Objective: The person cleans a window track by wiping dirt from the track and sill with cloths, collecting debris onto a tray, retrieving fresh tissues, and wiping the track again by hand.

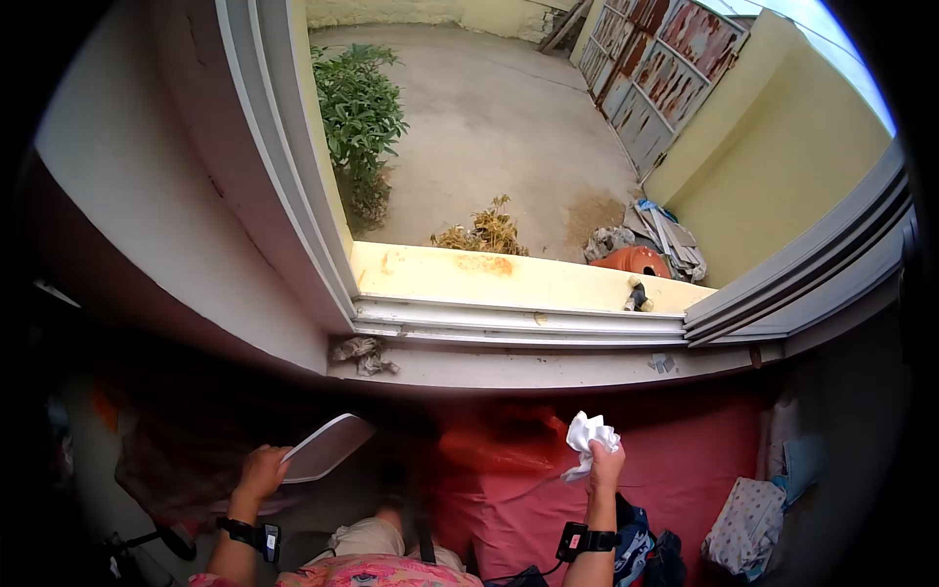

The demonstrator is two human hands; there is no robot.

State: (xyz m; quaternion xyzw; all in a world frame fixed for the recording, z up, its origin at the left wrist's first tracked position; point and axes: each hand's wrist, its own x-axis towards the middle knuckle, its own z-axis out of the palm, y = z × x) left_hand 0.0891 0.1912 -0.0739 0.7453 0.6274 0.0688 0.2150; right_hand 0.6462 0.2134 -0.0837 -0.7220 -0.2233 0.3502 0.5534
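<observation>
My left hand (261, 473) grips one edge of a flat, pale panel with a white rim and rounded corners (331, 449). It is tilted, and I cannot tell whether it is a tray or a lid. On the other side, my right hand (606, 467) is closed around a crumpled white cloth or tissue (590, 432), held up below the window sill. Beneath the right hand lies a red bed cover (675, 440). A translucent red plastic bag (504, 442) rests between the two hands.
Ahead is an open sliding window with a white track (518, 328). A crumpled grey rag (367, 355) lies on the inner sill (528, 368). To the right are a dotted cloth bundle (745, 523) and dark clothes (646, 548). Outside stand a bush (357, 112) and a rusty gate (665, 64).
</observation>
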